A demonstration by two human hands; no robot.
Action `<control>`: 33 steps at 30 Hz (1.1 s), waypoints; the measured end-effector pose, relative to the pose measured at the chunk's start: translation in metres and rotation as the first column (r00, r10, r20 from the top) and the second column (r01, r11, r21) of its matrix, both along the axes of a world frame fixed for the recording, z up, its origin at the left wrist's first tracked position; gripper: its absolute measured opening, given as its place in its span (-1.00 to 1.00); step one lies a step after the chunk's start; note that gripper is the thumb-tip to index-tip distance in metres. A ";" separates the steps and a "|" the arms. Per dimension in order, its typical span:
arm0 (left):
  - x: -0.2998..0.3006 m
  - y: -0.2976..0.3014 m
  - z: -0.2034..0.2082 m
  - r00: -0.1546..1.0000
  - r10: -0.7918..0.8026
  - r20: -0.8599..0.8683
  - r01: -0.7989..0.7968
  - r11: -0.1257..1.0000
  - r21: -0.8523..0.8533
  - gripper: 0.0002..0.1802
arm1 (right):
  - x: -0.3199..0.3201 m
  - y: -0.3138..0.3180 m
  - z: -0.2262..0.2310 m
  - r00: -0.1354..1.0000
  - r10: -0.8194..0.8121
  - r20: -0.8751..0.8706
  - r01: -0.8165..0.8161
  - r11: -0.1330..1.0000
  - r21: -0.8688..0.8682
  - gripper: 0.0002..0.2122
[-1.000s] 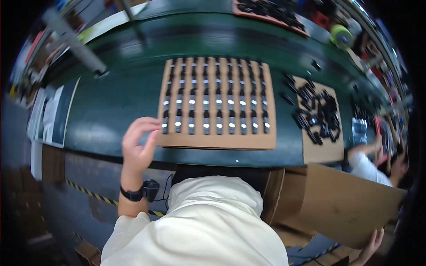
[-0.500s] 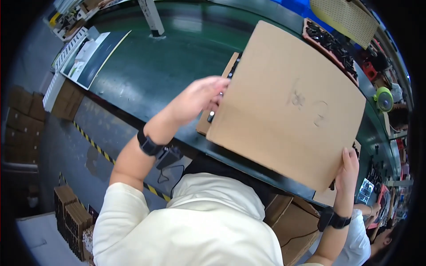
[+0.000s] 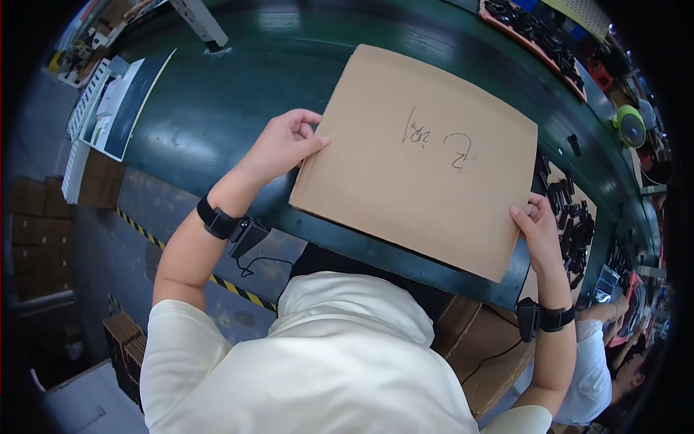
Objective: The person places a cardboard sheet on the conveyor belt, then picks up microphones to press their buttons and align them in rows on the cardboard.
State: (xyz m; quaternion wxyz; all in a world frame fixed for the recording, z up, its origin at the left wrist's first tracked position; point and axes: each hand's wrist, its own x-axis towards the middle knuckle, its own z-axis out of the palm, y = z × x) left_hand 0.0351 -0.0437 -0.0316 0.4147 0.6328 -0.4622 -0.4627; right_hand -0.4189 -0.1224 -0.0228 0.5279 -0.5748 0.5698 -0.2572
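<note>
A flat brown cardboard sheet [image 3: 405, 181] with dark handwritten marks lies tilted in front of me, over the green bench. My left hand [image 3: 285, 145] pinches its left edge, thumb on the upper face. At the right edge, my right hand [image 3: 538, 228] grips it with the thumb on top and the fingers partly hidden. Just beyond that hand, several small black parts [image 3: 575, 228] rest on another piece of cardboard [image 3: 587, 210]. What lies beneath the sheet is hidden.
The green bench [image 3: 217, 108] stretches to the left, with a post [image 3: 199, 25] at its back. A pink tray [image 3: 531, 50] of black parts and a green fan [image 3: 629, 126] are at far right. Beside me on the right, a co-worker's arm [image 3: 607, 311] shows; an open carton [image 3: 477, 362] stands below the bench.
The cardboard sheet has shifted left and looks flatter. My left hand now pinches its edge. Black parts at the right, mostly covered before, have come into view.
</note>
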 end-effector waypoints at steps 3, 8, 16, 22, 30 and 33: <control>0.006 -0.001 -0.011 0.996 -0.034 0.086 0.035 0.999 -0.011 -0.53 | -0.003 -0.001 -0.007 0.999 0.016 -0.042 -0.015 1.000 0.008 -0.60; 0.012 -0.011 -0.031 0.958 0.068 0.279 -0.024 0.987 -0.160 -0.37 | 0.004 -0.003 -0.018 0.991 0.005 -0.136 -0.031 0.982 -0.187 -0.55; 0.001 -0.058 -0.004 0.985 -0.167 -0.044 0.173 0.936 0.307 -0.24 | 0.012 -0.032 -0.012 0.997 0.055 -0.062 -0.035 0.957 0.289 -0.51; -0.029 -0.067 0.008 0.942 -0.167 0.291 0.017 0.891 0.454 -0.26 | 0.003 -0.034 -0.020 0.998 0.060 0.028 -0.066 0.939 0.338 -0.49; -0.008 -0.066 0.041 0.986 -0.132 -0.103 0.167 0.818 0.551 -0.23 | 0.006 -0.045 -0.013 0.992 0.005 0.124 -0.063 0.883 0.465 -0.49; -0.005 -0.068 0.039 0.980 -0.124 -0.154 0.189 0.815 0.547 -0.26 | 0.008 -0.046 -0.013 0.990 -0.020 0.142 -0.050 0.879 0.475 -0.51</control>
